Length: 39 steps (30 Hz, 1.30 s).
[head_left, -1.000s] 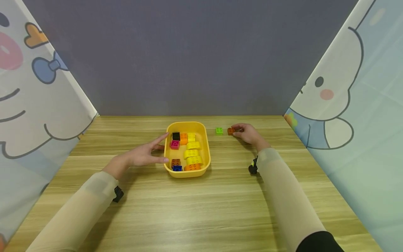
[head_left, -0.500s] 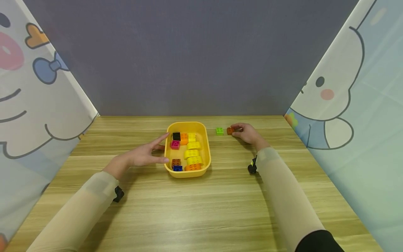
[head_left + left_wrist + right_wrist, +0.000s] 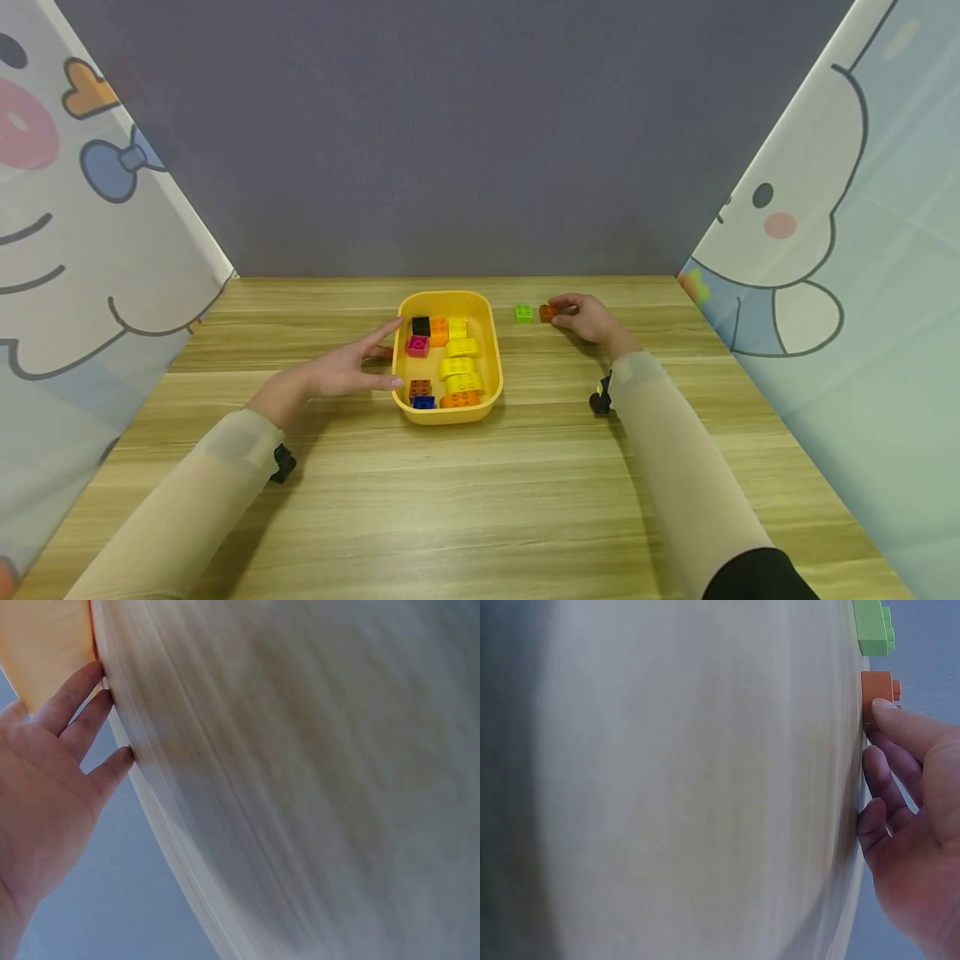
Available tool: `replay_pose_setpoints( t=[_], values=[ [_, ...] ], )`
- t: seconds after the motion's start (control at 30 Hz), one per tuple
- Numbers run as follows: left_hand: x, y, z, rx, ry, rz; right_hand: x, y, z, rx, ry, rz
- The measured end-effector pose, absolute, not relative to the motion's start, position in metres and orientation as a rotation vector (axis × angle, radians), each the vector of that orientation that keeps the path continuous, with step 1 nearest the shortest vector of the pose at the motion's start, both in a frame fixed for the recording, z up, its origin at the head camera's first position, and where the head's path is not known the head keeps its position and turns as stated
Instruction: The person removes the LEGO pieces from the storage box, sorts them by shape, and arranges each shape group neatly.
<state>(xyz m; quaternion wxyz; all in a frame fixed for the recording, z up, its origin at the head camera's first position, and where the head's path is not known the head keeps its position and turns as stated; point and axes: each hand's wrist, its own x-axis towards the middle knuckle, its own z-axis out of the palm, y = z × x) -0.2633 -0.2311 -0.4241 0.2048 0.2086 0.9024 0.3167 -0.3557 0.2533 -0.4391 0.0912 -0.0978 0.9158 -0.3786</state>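
At the back of the table, a reddish-brown toy brick [image 3: 548, 313] stands just right of a lime green brick [image 3: 523, 313], with a narrow gap between them. My right hand [image 3: 588, 318] pinches the brown brick between thumb and fingers; in the right wrist view the thumb [image 3: 900, 720] lies on its side. Left of the bricks is a yellow tray [image 3: 495, 367]. My left hand [image 3: 341, 367] is spread at its left side, index finger and thumb at the rim. In the left wrist view, the other fingers [image 3: 86, 724] reach down to the tabletop.
Inside the tray lie several bricks: yellow ones [image 3: 462, 347], orange ones [image 3: 460, 400], a black [image 3: 421, 326], a pink [image 3: 417, 346], a brown [image 3: 420, 389] and a dark blue one [image 3: 424, 402]. A grey panel [image 3: 457, 142] rises behind the wooden table [image 3: 450, 500].
My right hand has slid the brown brick slightly left, narrowing its gap to the green brick. My left hand keeps its place at the tray.
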Motion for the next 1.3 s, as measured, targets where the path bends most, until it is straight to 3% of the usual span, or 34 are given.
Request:
replay_pose_setpoints(
  t=[0.47,1.3],
  values=[
    [-0.265,-0.231,-0.426,0.591,2.521,0.882,-0.354,0.256,-0.442,-0.29,2.701,-1.178],
    [-0.265,-0.23,-0.426,0.58,2.515,0.896,-0.316,0.26,-0.422,-0.491,2.664,-1.251]
  ],
)
